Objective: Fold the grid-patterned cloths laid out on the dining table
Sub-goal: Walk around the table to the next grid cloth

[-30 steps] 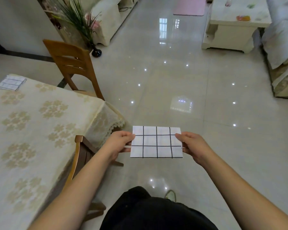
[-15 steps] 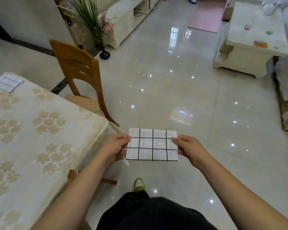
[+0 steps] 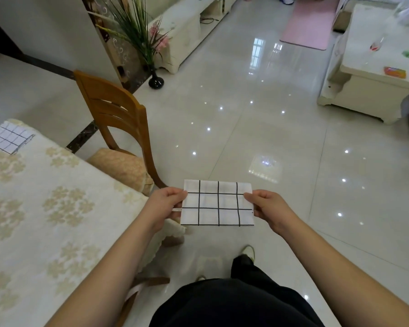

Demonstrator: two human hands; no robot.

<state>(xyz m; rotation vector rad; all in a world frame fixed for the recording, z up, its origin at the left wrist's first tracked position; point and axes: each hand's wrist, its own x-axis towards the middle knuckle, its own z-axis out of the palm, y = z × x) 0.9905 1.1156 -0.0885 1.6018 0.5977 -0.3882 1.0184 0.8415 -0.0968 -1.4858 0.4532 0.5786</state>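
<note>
Folded cloth [image 3: 217,204] now nearer dining table [image 3: 45,208] edge; view shifted twd table; chair closer.

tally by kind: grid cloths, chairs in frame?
Grid cloths: 2, the folded cloth held between left hand and right hand, and the cloth on the table.
Chairs: 2, the wooden chair and a partly hidden chair under the table edge.
Total: 4

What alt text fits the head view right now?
A person's left hand and right hand pinch the ends of a folded grid-patterned cloth, held over the tiled floor beside the dining table. Another grid cloth lies on the table's far corner, near a wooden chair.
</note>
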